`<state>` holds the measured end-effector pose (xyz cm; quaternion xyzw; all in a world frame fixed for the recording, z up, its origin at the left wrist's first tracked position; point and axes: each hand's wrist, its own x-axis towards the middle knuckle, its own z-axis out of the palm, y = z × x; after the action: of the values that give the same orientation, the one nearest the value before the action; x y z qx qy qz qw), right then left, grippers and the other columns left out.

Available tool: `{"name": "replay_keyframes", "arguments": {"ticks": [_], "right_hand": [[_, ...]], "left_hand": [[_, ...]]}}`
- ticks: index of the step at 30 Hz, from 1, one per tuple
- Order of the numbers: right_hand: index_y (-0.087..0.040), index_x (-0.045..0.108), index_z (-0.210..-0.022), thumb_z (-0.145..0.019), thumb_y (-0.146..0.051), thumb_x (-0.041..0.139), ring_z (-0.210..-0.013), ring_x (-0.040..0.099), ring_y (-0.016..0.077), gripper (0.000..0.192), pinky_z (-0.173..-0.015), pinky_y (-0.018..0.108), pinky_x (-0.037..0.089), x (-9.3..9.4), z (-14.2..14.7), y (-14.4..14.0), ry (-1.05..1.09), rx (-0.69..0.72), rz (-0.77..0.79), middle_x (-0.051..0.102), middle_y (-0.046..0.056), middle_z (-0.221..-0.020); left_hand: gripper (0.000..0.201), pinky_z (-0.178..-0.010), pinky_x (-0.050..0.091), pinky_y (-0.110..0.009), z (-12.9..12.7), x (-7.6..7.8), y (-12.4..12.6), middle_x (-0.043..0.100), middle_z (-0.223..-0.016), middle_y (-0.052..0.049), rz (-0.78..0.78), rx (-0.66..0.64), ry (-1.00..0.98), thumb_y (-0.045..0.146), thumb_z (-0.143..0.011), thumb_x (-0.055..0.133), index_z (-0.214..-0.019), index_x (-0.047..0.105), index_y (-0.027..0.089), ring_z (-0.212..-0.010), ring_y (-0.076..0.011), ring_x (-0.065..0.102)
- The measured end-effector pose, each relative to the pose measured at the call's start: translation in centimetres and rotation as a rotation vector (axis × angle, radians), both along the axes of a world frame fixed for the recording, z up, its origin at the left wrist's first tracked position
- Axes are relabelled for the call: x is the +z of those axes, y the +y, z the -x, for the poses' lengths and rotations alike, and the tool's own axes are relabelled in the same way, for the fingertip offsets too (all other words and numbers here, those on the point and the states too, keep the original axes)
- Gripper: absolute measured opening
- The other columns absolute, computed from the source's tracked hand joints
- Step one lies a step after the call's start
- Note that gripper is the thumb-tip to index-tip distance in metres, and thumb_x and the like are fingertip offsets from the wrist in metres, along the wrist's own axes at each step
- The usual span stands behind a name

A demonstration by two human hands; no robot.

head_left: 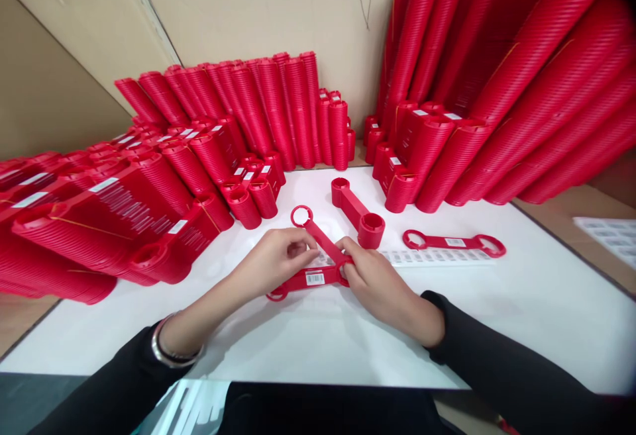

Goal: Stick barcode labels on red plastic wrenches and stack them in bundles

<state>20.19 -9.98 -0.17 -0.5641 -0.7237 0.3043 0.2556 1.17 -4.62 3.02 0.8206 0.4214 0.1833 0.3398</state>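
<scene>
My right hand point(375, 279) is closed on the ring end of a flat red double-ring wrench point(322, 244), which slants up and left to an open ring. A second red double-ring wrench point(293, 281) with a white barcode label point(315, 279) lies below it, its right end also at my right fingers. My left hand point(281, 259) is pinched, thumb against fingertips, just above the labelled wrench. Whatever is between those fingertips is too small to make out. Partly hidden behind both hands is a white label sheet point(442, 258).
A short stack of red wrenches point(355, 211) stands ahead, and a labelled single wrench point(454, 243) lies to the right. Tall red stacks line the left point(149, 190), back point(278, 114) and right point(497, 91) of the white table point(328, 349). Another label sheet point(609, 236) lies far right.
</scene>
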Motion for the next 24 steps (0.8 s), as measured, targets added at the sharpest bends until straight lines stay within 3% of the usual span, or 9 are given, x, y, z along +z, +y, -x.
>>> {"name": "replay_keyframes", "arguments": {"ticks": [4,7,24], "right_hand": [[-0.021,0.041,-0.088,-0.083,-0.011,0.036,-0.063,0.05,0.0169,0.012,-0.057,0.027,0.027,0.02,0.13,-0.06,-0.026,0.0,-0.012,0.053,0.0,-0.07],[-0.021,0.039,-0.085,-0.082,-0.012,0.035,-0.062,0.048,0.0165,0.011,-0.056,0.027,0.026,0.01,0.23,-0.08,-0.021,0.01,-0.013,0.05,-0.001,-0.068],[-0.022,0.035,-0.081,-0.08,-0.012,0.035,-0.062,0.047,0.0167,0.01,-0.057,0.027,0.024,0.03,0.42,-0.14,0.005,0.021,-0.006,0.047,-0.002,-0.067]], "left_hand": [[0.025,-0.045,0.026,-0.019,-0.15,0.51,0.12,0.044,-0.052,0.006,0.209,0.104,-0.184,0.041,-0.082,0.059,-0.077,0.06,0.016,-0.046,-0.0079,0.037],[0.027,-0.043,0.026,-0.018,-0.36,0.56,0.08,0.043,-0.046,0.007,0.284,0.138,-0.253,0.043,-0.08,0.061,-0.078,0.06,0.017,-0.042,-0.007,0.037],[0.024,-0.043,0.025,-0.019,-0.7,0.21,-0.07,0.044,-0.043,0.007,0.293,0.149,-0.2,0.038,-0.083,0.059,-0.077,0.061,0.015,-0.041,-0.0063,0.036]]}}
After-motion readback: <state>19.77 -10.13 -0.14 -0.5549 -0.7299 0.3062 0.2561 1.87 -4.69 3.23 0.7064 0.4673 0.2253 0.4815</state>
